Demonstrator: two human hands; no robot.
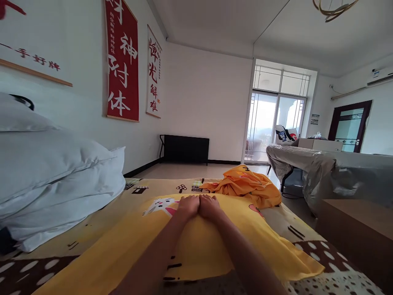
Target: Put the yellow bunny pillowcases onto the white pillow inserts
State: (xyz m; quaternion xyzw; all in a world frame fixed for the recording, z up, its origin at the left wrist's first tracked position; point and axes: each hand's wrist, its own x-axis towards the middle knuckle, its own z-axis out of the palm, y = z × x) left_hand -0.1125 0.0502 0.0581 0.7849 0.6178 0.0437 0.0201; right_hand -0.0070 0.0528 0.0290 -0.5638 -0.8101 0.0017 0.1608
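A yellow pillowcase (202, 250) with a printed white cat face lies spread on the patterned bed sheet (162, 186), its middle raised. Near its far edge, my left hand (189, 205) rests palm down on the cloth, fingers pointing away from me. Right beside it and touching it, my right hand (210, 206) lies the same way. The fingers look laid on the fabric; their tips are partly hidden. Just beyond the hands, a crumpled orange cloth (245, 186) is heaped on the sheet.
White pillows (67, 176) are stacked at the left against the wall. A brown box (356, 229) stands at the right, below a table under plastic sheeting (310, 159). A black low panel (186, 148) stands by the far wall, left of a glass sliding door (264, 123).
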